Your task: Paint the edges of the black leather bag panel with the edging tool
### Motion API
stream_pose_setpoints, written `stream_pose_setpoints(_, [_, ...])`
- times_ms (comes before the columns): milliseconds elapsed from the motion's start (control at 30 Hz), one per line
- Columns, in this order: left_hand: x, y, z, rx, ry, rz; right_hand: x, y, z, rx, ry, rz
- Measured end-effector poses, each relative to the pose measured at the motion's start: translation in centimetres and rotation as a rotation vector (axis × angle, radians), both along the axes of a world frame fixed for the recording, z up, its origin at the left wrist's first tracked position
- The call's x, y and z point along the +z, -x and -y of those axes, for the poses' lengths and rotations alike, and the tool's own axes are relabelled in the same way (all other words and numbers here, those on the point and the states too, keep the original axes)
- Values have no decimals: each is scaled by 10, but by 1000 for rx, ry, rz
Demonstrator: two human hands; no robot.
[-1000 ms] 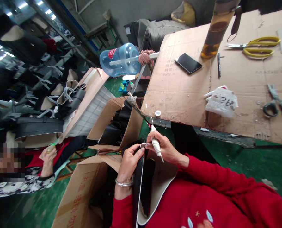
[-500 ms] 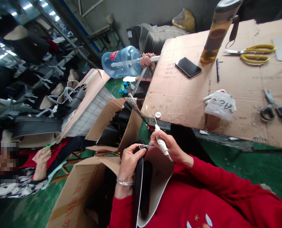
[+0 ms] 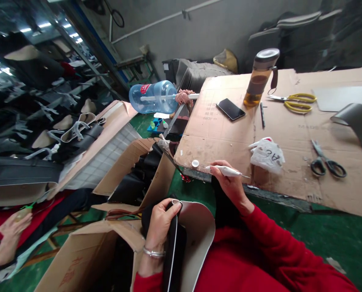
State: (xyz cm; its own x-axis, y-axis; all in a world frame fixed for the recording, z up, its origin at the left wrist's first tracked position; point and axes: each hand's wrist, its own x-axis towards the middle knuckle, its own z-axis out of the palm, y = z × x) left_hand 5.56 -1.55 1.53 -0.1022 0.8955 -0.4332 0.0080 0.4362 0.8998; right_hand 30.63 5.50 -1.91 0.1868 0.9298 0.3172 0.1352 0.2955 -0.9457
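My left hand [image 3: 162,221], a bracelet at its wrist, pinches the upper edge of a black bag piece [image 3: 181,243] with a pale grey inside. A small whitish loop [image 3: 176,201] shows at the thumb tip. My right hand [image 3: 228,184] is closed around a white spindle-shaped tool [image 3: 226,170], which has a thin tip at the left and a thin end at the right. Both hand and tool are over the table's front edge, apart from the bag piece. Close to the tool's left tip, a small round white cap [image 3: 195,163] rests on the cardboard-covered table [image 3: 211,142].
The table also bears a phone [image 3: 230,109], a drink bottle [image 3: 258,79], yellow-handled scissors [image 3: 298,103], black scissors [image 3: 327,160] and a crumpled plastic bag [image 3: 266,154]. Open cartons [image 3: 80,251] stand at the left. Beyond them, a co-worker's hand [image 3: 16,223] holds a tool.
My right hand has moved away from the bag piece to the table edge, and the white tool has turned nearly level. The left hand keeps its grip. The view has tilted up.
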Motion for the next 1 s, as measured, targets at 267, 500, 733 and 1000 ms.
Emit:
stream_pose_setpoints(267, [-3, -1, -15, 171, -35, 80, -3, 7, -18, 97, -68, 177])
stream_pose_setpoints(500, [-7, -15, -16, 62, -3, 81, -10, 9, -23, 97, -81, 259])
stream_pose_setpoints(733, [-2, -21, -16, -27, -8, -8, -10, 5, -29, 92, -11, 168])
stream_pose_setpoints(1000, [-1, -20, -17, -64, -46, -85, -11, 4, -37, 16, 105, -156])
